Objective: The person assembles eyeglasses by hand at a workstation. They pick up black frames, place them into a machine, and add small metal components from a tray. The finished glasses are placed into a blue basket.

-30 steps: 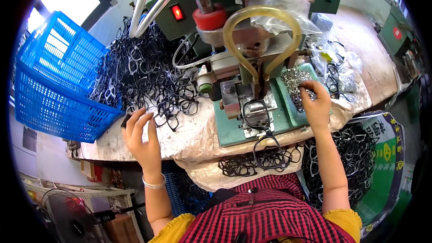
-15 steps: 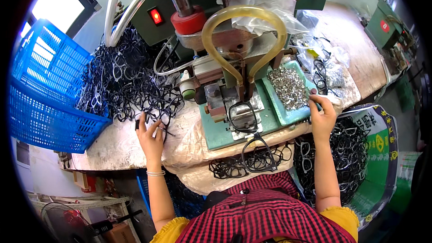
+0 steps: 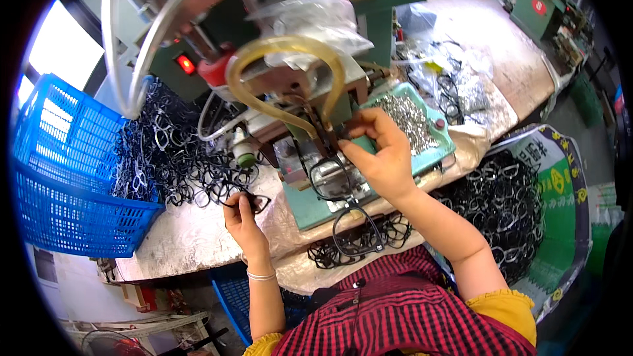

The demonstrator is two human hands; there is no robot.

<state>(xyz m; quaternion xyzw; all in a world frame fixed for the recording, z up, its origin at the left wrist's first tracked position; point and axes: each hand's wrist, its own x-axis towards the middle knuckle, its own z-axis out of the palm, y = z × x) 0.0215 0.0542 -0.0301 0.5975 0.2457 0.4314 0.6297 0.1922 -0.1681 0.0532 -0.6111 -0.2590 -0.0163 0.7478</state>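
Note:
My left hand (image 3: 242, 219) is closed on a black eyeglass frame (image 3: 256, 202) at the near edge of a big heap of black frames (image 3: 171, 158) on the bench. My right hand (image 3: 381, 150) is raised at the green press machine (image 3: 310, 86), fingers pinched at its work point under the yellow hose loop (image 3: 290, 59); what it pinches is too small to tell. A black frame (image 3: 326, 175) sits on the machine's green base, another (image 3: 353, 227) hangs off the bench front. A green tray of small metal parts (image 3: 412, 118) lies just right of that hand.
A blue plastic basket (image 3: 62, 171) stands at the left. A sack full of black frames (image 3: 508, 198) sits at my right. More frames lie on my lap (image 3: 343, 250). Plastic bags (image 3: 455, 72) rest at the bench's back right. Another green machine (image 3: 547, 6) stands far right.
My right hand left the metal parts tray and moved left to the machine's work point. My left hand picked one black frame from the heap's edge. The view came closer to the machine.

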